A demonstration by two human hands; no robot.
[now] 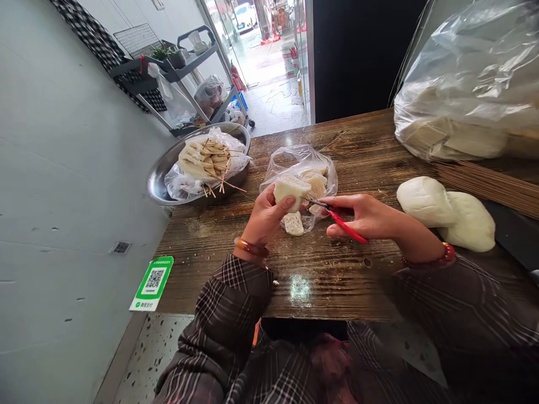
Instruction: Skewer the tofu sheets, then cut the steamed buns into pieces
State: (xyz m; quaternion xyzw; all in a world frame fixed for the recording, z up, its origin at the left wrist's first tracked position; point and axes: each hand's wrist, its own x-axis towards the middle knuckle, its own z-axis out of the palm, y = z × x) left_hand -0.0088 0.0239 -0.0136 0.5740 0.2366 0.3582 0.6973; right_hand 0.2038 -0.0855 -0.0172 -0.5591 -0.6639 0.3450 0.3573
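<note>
My left hand (pixel 261 220) grips a pale piece of steamed bun (pixel 289 189), thumb on its near face. In my right hand (pixel 367 215) is a pair of red-handled scissors (pixel 348 229), its blades at the bun's right edge. How far the blades are parted is hard to make out. Below and behind the bun, a clear plastic bag (pixel 283 160) lies spread on the wooden table with several cut pieces (pixel 316 182) on it. One crumbly bun chunk (pixel 293 224) sits at the bag's near edge.
Two whole buns (pixel 425 201) rest at the right, beside wooden skewers (pixel 492 182) and a big filled plastic bag (pixel 467 84). A metal basin (pixel 158 182) at the left holds skewered pale pieces (pixel 206 160). A green QR card (pixel 152 283) is by the wall.
</note>
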